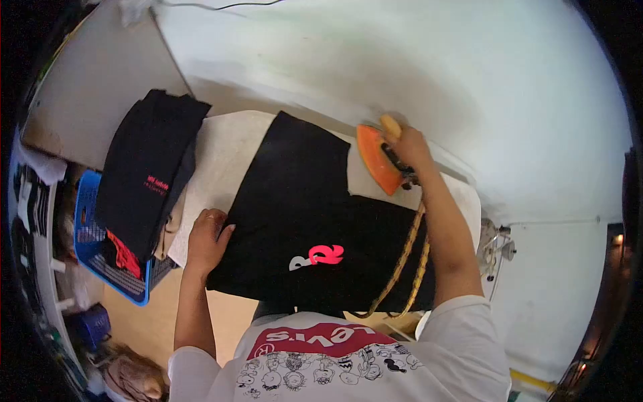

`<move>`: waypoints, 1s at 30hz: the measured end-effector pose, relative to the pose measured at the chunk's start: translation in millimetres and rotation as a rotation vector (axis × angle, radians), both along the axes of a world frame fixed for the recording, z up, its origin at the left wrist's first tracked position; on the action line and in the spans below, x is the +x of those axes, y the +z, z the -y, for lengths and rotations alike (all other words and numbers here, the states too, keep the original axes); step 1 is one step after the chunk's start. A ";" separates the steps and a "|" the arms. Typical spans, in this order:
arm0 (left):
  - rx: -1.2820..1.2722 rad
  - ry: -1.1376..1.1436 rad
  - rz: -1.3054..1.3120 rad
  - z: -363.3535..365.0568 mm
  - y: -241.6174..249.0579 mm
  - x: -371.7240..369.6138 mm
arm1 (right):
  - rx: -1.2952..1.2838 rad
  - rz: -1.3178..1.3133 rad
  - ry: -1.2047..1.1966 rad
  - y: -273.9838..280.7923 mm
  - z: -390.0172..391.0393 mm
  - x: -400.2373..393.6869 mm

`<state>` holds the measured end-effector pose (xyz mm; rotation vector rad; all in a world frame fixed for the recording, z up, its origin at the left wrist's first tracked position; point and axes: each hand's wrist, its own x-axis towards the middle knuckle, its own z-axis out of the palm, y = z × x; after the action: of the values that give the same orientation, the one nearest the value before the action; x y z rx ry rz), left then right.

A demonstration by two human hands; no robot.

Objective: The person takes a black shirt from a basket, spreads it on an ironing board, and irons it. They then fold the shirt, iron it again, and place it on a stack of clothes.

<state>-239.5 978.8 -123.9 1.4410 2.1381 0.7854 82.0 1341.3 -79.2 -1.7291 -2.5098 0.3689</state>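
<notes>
A black garment (288, 194) with a pink and white letter print lies spread over the pale ironing board (224, 137). At its left edge rests my left hand (209, 238), thumb stretched out on the cloth and fingers lying beside it. My right hand (410, 149) is wrapped round the handle of an orange clothes iron (377, 159). The iron is near the board's far edge, tilted, beside the notch in the garment's outline. A yellow braided cord (402, 260) hangs from it, passing over the black cloth toward my body.
Left of the board, a stack of dark folded clothes (144, 167) lies over a blue plastic basket (110, 278), with red cloth inside. A white wall (469, 67) stands right behind the board. Metal fittings (494, 248) show past its right end. Shelving (50, 234) lines the far left.
</notes>
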 end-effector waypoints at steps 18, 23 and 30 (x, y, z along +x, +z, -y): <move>-0.215 0.152 0.381 46.0 5.7 41.4 | -0.033 0.073 -0.534 -0.9 118.4 418.0; -0.378 0.171 0.387 63.9 37.4 46.6 | 0.516 -0.023 -0.305 -5.6 189.9 378.8; -0.175 0.259 0.550 111.4 102.9 34.4 | 0.269 -0.178 -0.507 -75.8 327.2 358.4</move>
<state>-205.1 867.4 -20.9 0.7516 1.9135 0.9303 440.4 1014.0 -155.0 -2.0196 -1.8142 0.1306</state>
